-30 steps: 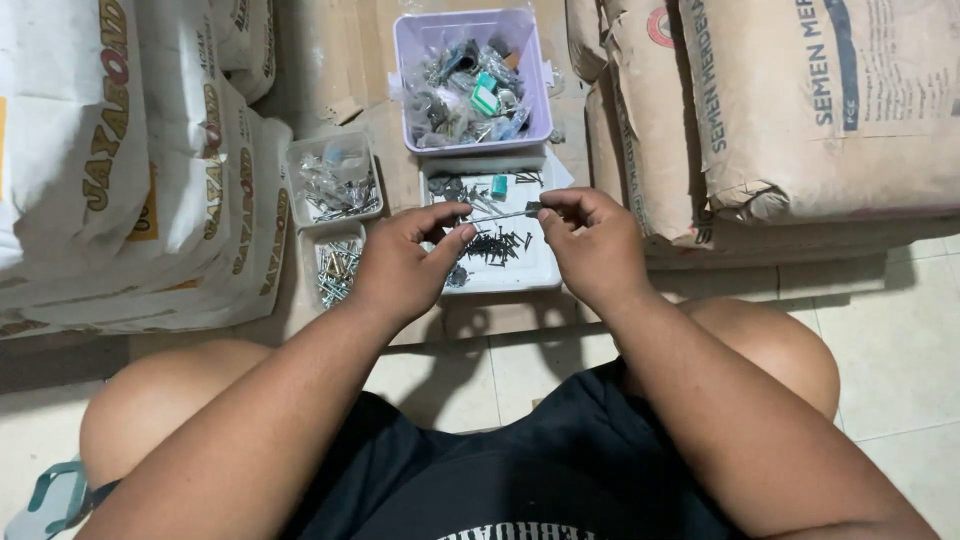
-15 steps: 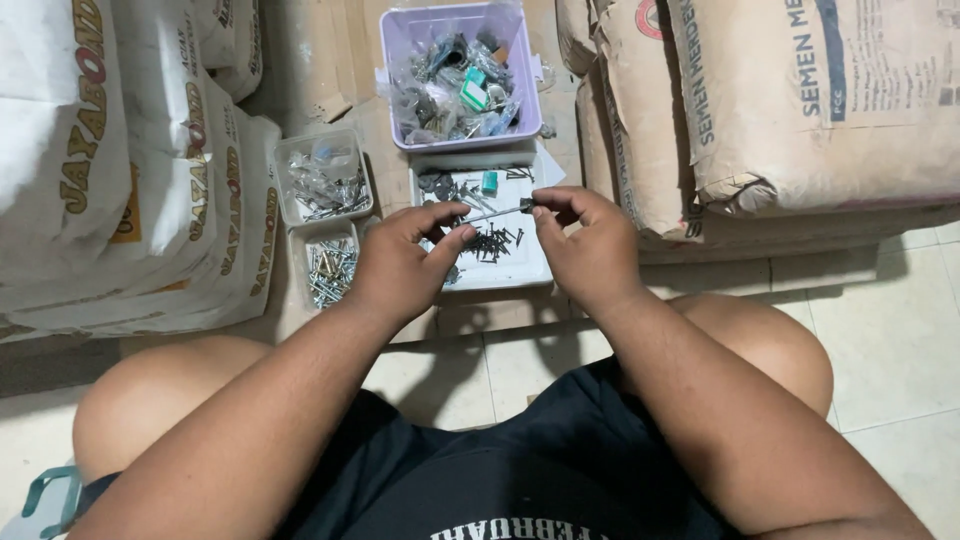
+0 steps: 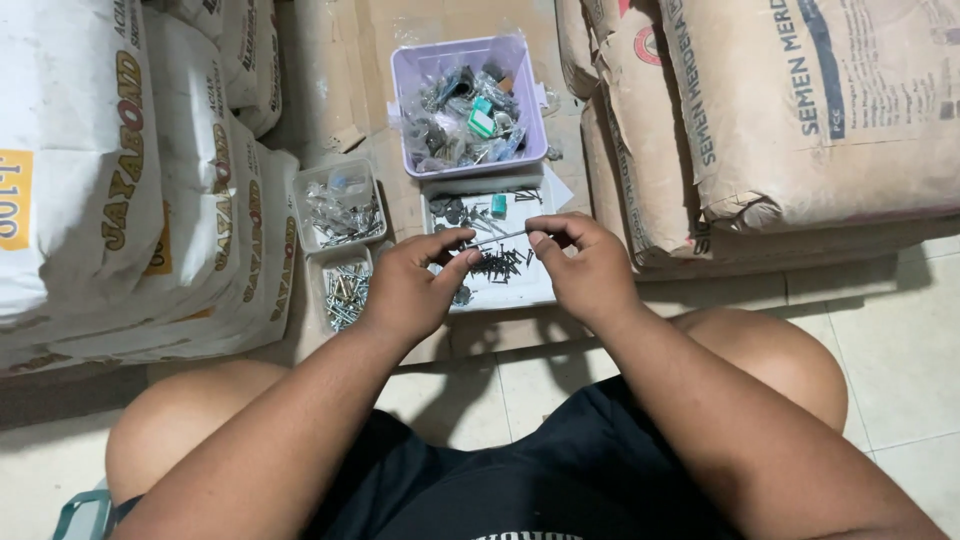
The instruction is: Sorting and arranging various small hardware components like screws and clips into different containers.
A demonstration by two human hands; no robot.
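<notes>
My left hand [image 3: 415,280] and my right hand [image 3: 585,262] pinch the two ends of a thin long metal nail [image 3: 497,238] between their fingertips. They hover over a white flat tray [image 3: 528,285] strewn with dark screws [image 3: 495,264] and a few small metal parts. Behind the tray stands a lilac plastic tub [image 3: 525,75] full of mixed hardware in small bags. Left of my left hand are two clear plastic boxes, the farther clear box [image 3: 338,205] with silvery pieces and the nearer clear box [image 3: 345,290] with screws.
White stacked sacks [image 3: 120,190] rise on the left, brown paper sacks [image 3: 790,110] on the right. Cardboard [image 3: 330,70] lies under the containers. My bare knees [image 3: 770,360] flank the tiled floor [image 3: 900,340] in front.
Both hands have stayed together over the tray, shifting slightly; the nail between the fingertips now shows stretched out between the hands. The view has tilted a little.
</notes>
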